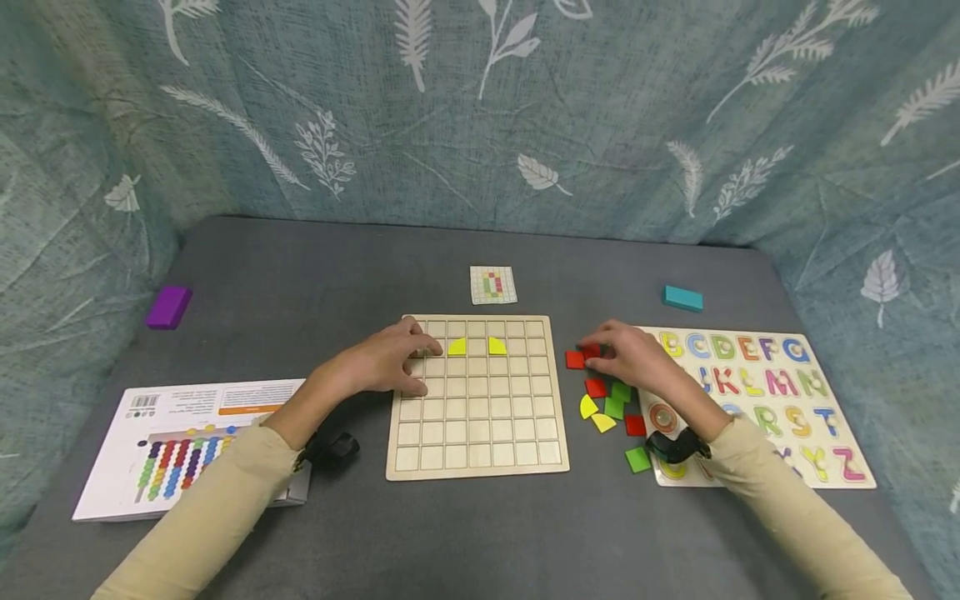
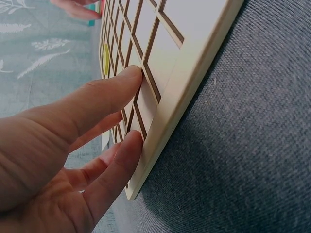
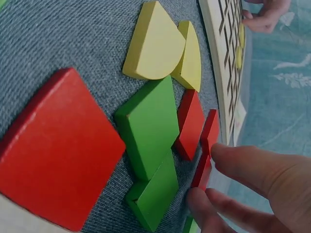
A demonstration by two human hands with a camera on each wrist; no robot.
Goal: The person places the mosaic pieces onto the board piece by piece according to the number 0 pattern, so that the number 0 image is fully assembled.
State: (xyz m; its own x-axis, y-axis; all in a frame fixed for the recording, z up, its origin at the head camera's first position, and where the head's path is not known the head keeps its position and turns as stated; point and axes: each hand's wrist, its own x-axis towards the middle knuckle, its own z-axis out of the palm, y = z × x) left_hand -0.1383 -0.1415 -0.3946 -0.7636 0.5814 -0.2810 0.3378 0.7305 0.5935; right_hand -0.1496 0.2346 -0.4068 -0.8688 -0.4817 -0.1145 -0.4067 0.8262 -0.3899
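Observation:
A wooden grid board lies on the grey cloth, with two yellow quarter-round tiles in its second row from the top. My left hand rests at the board's upper left, thumb and fingertips touching its surface with no tile between them. To the right of the board, my right hand has its thumb and a finger on opposite edges of a red square tile, pinching it. Around that hand lie more red squares, green squares and two yellow quarter-round tiles.
A small pattern card lies beyond the board. The alphabet board sits under my right forearm, and a white box lies by my left forearm. Farther off are a purple block and a teal block.

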